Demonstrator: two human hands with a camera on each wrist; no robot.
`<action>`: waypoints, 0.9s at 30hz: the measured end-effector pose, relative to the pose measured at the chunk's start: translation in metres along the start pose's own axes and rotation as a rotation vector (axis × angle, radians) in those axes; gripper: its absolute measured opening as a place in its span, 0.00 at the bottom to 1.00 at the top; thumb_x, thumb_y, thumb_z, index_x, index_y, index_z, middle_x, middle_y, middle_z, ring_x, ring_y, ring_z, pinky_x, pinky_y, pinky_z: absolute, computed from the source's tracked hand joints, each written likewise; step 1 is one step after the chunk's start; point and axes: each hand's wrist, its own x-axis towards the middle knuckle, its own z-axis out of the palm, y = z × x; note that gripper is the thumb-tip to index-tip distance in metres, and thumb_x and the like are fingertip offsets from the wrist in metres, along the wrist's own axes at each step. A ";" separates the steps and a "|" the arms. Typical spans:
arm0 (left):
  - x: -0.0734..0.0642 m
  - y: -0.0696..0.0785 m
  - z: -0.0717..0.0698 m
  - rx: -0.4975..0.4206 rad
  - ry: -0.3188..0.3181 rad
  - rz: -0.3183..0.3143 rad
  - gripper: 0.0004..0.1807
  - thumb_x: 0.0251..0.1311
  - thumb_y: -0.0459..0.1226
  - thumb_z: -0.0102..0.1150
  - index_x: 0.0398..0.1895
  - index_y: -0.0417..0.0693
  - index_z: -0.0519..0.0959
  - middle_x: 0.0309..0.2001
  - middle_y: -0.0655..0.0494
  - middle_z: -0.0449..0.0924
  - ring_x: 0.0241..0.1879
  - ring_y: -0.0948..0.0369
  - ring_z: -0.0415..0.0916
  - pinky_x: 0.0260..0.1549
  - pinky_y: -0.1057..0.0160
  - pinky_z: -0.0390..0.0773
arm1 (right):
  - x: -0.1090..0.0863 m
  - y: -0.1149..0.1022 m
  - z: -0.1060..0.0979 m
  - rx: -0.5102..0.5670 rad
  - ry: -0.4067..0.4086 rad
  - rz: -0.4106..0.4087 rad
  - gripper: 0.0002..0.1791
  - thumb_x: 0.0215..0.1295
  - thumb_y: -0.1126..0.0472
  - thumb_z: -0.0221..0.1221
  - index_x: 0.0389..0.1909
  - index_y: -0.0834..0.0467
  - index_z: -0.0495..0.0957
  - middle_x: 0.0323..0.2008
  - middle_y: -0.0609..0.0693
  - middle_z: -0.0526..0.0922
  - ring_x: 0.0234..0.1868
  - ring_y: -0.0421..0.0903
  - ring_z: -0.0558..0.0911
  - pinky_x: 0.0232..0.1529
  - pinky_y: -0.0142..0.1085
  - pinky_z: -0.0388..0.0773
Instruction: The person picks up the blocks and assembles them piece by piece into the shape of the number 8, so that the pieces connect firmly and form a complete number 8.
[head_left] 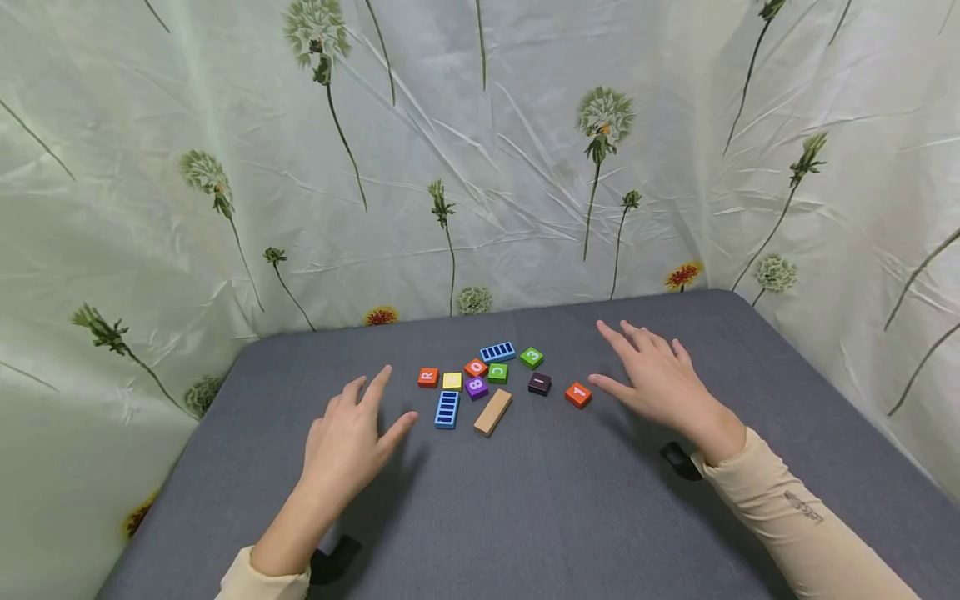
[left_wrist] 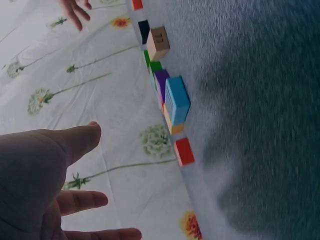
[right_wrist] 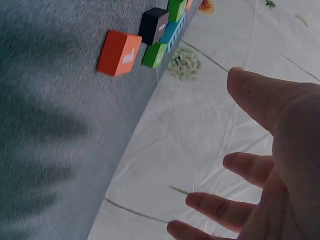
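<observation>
- Head view: a left hand [head_left: 341, 446] and a right hand [head_left: 660, 383] are flanking a loose group of small blocks, their wide spacing leaving the pieces uncovered.
- Left hand: its fingers are standing apart, released and grasping nothing; it is hovering nearest the red block with a white R [head_left: 428, 378] and the blue oblong block with dark bars [head_left: 446, 410].
- Right hand: its fingers are fanning outward, likewise released; its thumb is pointing toward the orange block marked 1 [head_left: 578, 395], near but not touching.
- Centre: a yellow block [head_left: 452, 382], a purple block marked 8 [head_left: 476, 387], an orange-red block marked 0 [head_left: 476, 367] and a green block with a curved mark [head_left: 498, 373] are lying close together, printed faces upward, presumably for legibility.
- Slantwise, nearer the person: a tan, wooden-looking oblong block [head_left: 492, 413] is lying apart.
- Support: a dark grey cloth-covered table [head_left: 525, 517] is bearing the blocks, so neither hand is needing to steady them.
</observation>
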 end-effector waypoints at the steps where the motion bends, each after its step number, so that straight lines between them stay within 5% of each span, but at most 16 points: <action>1: 0.000 0.002 0.001 -0.009 -0.001 0.006 0.43 0.69 0.58 0.67 0.81 0.51 0.68 0.70 0.33 0.76 0.62 0.34 0.80 0.47 0.32 0.82 | 0.001 -0.002 0.002 -0.002 0.006 -0.013 0.44 0.76 0.41 0.63 0.85 0.51 0.58 0.79 0.68 0.65 0.76 0.75 0.67 0.70 0.78 0.57; 9: 0.001 0.013 0.012 -0.058 -0.056 0.016 0.37 0.68 0.56 0.70 0.74 0.49 0.76 0.60 0.40 0.84 0.52 0.44 0.85 0.43 0.42 0.85 | 0.016 -0.013 0.017 -0.012 -0.010 -0.129 0.33 0.73 0.47 0.68 0.75 0.52 0.75 0.62 0.60 0.82 0.55 0.62 0.82 0.50 0.59 0.78; 16: 0.007 0.016 0.020 -0.101 -0.095 0.008 0.32 0.67 0.53 0.73 0.69 0.51 0.80 0.57 0.44 0.86 0.52 0.47 0.86 0.45 0.41 0.86 | 0.035 -0.030 0.034 0.031 -0.089 -0.249 0.23 0.71 0.51 0.70 0.64 0.51 0.85 0.45 0.53 0.85 0.40 0.46 0.81 0.36 0.41 0.76; 27: 0.037 0.019 0.031 -0.215 -0.152 0.021 0.21 0.66 0.48 0.74 0.59 0.52 0.86 0.45 0.52 0.86 0.40 0.57 0.81 0.32 0.54 0.80 | 0.055 -0.059 0.056 0.004 -0.200 -0.364 0.20 0.72 0.53 0.70 0.62 0.48 0.86 0.39 0.49 0.83 0.35 0.39 0.78 0.33 0.36 0.74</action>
